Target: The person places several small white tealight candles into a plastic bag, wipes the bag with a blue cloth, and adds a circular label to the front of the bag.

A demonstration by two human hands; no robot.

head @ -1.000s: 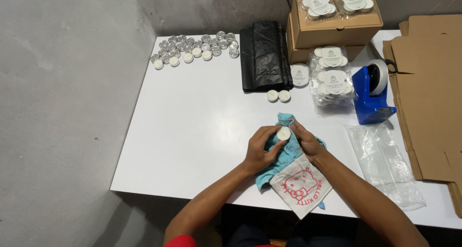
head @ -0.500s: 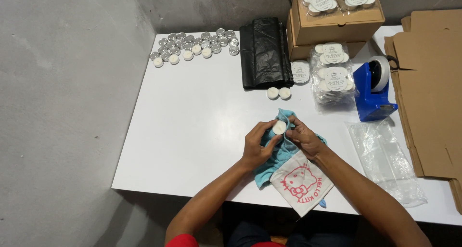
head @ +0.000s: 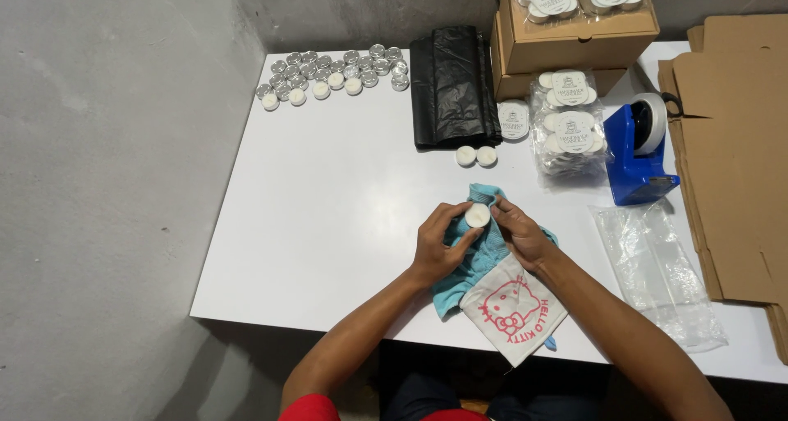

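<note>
We held a small white tealight candle (head: 477,215) between both hands over the near middle of the white table (head: 328,191); our left hand (head: 437,244) was curled about it from 8 o'clock, thumb and fingers closed on its rim, and our right hand (head: 519,234) pinched it from 3 o'clock; a light blue cloth (head: 480,253) lay bunched under and between the hands, with its white patch bearing a pink cartoon print (head: 513,308) hanging toward the near table edge at 6 o'clock.

The widest open room lay at 9 to 11 o'clock, bare tabletop running to the left edge; beyond that edge was only grey floor (head: 98,208). The near edge sat close under our forearms.

At 12 o'clock two loose tealights (head: 476,155) stood near, and just past them a folded black plastic bag (head: 447,84); a cluster of tealights in metal cups (head: 332,72) filled the far left corner at 11 o'clock. At 1 o'clock packed candle bundles (head: 568,125) stood before stacked cardboard boxes (head: 574,27); a blue tape dispenser (head: 636,154) stood at 2 o'clock; a clear plastic bag (head: 657,265) lay at 3 o'clock, closing the right side, with flat cardboard (head: 735,150) beyond it.
</note>
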